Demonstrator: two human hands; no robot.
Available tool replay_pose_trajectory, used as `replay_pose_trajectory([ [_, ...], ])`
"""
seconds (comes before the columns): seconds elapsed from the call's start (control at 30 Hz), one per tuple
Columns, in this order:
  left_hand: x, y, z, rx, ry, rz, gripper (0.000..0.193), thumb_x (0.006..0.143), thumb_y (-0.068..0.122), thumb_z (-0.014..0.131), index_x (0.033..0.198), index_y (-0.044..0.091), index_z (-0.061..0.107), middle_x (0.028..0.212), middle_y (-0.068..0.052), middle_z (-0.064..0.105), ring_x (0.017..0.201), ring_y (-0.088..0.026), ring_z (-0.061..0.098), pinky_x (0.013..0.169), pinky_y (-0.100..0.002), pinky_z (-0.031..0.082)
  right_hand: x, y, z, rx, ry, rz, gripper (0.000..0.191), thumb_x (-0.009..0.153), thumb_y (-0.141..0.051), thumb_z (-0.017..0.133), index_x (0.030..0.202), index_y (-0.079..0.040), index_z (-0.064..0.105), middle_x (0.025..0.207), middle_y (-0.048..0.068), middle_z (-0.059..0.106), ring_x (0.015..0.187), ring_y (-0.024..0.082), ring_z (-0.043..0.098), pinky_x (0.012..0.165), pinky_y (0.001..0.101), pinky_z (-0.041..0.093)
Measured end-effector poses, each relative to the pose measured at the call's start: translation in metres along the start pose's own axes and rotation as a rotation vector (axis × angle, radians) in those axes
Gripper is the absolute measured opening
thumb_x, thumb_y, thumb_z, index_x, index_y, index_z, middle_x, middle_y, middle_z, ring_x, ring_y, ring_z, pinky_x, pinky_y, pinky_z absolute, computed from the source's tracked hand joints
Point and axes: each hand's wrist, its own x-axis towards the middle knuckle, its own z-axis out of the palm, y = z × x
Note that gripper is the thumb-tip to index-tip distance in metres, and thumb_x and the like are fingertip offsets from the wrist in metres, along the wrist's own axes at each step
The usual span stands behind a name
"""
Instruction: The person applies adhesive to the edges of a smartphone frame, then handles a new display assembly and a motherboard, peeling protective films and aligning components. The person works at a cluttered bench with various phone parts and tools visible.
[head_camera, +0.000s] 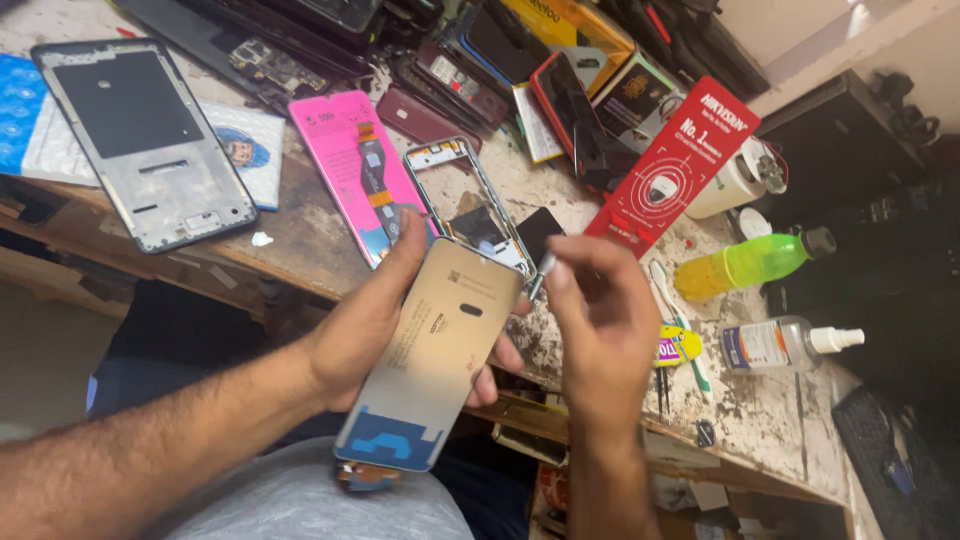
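Fingers of my left hand (375, 320) wrap a phone screen panel (435, 350) at frame centre, back side up, tilted toward me for access. My right hand (600, 320) pinches a thin metal tool (545, 268) at its top corner. Behind, an empty phone frame (470, 205), pink sheet (355, 165) and bottles (750, 262) crowd the bench (300, 235).

gold-tan phone panel (435, 350), blue strip at its base. pink packet (352, 165). red card (672, 165), white marks. yellow-green bottle (745, 263), black cap. grey frame (145, 140), black inset.
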Motion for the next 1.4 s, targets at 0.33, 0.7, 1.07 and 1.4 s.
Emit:
replay_pose_trajectory([
  [0.33, 0.005, -0.017, 0.020, -0.135, 0.189, 0.225, 0.085, 0.097, 0.071, 0.029, 0.135, 0.001, 0.059, 0.119, -0.012, 0.068, 0.106, -0.021, 0.067, 0.091, -0.035, 0.056, -0.050, -0.001, 0.035, -0.421, 0.081, -0.242, 0.018, 0.092, 0.000, 0.075, 0.109, -0.005, 0.075, 0.135, 0.011, 0.057, 0.109, 0.017, 0.061, 0.099, 0.0299, 0.052],
  [0.7, 0.001, -0.030, 0.018, -0.043, 0.273, 0.243, 0.083, 0.097, 0.071, 0.030, 0.133, 0.003, 0.059, 0.123, -0.012, 0.066, 0.112, -0.019, 0.064, 0.095, -0.035, 0.054, -0.061, 0.008, 0.039, -0.270, 0.100, -0.224, 0.016, 0.095, 0.002, 0.073, 0.109, -0.005, 0.076, 0.138, 0.009, 0.053, 0.117, 0.016, 0.054, 0.102, 0.0287, 0.050],
  [1.07, -0.003, -0.030, 0.020, -0.004, 0.233, 0.244, 0.087, 0.095, 0.071, 0.027, 0.140, 0.002, 0.054, 0.134, -0.015, 0.063, 0.123, -0.022, 0.060, 0.104, -0.036, 0.050, -0.064, 0.009, 0.039, -0.275, 0.139, -0.244, 0.018, 0.094, 0.005, 0.072, 0.110, -0.004, 0.075, 0.139, 0.011, 0.054, 0.115, 0.015, 0.058, 0.098, 0.0265, 0.055],
  [1.4, -0.006, -0.033, 0.018, 0.095, 0.327, 0.237, 0.087, 0.096, 0.071, 0.025, 0.140, 0.002, 0.055, 0.133, -0.015, 0.063, 0.123, -0.020, 0.059, 0.105, -0.034, 0.049, -0.067, 0.019, 0.037, -0.116, 0.083, -0.206, 0.018, 0.092, 0.006, 0.072, 0.106, -0.006, 0.077, 0.142, 0.011, 0.053, 0.120, 0.015, 0.057, 0.083, 0.0207, 0.056],
])
